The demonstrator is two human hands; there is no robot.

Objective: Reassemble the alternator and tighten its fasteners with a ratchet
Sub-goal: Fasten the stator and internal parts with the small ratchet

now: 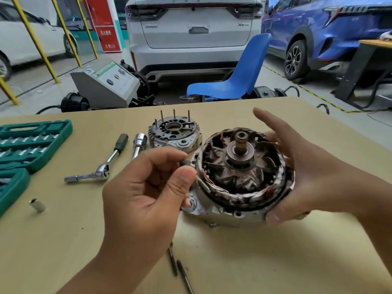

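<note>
The open alternator body (239, 187), with rotor shaft and copper windings showing, sits on the tan table (275, 262). My right hand (314, 175) cups its right side, thumb on the front rim and index finger raised. My left hand (148, 187) pinches a long bolt (202, 183) at the body's left edge between thumb and fingers. The rear end cover (175, 132), with several studs standing up, lies behind the body. A ratchet (106, 166) lies to the left, beside a chrome socket on an extension (139, 143).
A green socket case (27, 143) lies open at the left edge. A loose small socket (37, 205) rests near it. Two long bolts (178, 266) lie at the front. Beyond the table are a blue chair (239, 75), a grey test machine (106, 85) and parked cars.
</note>
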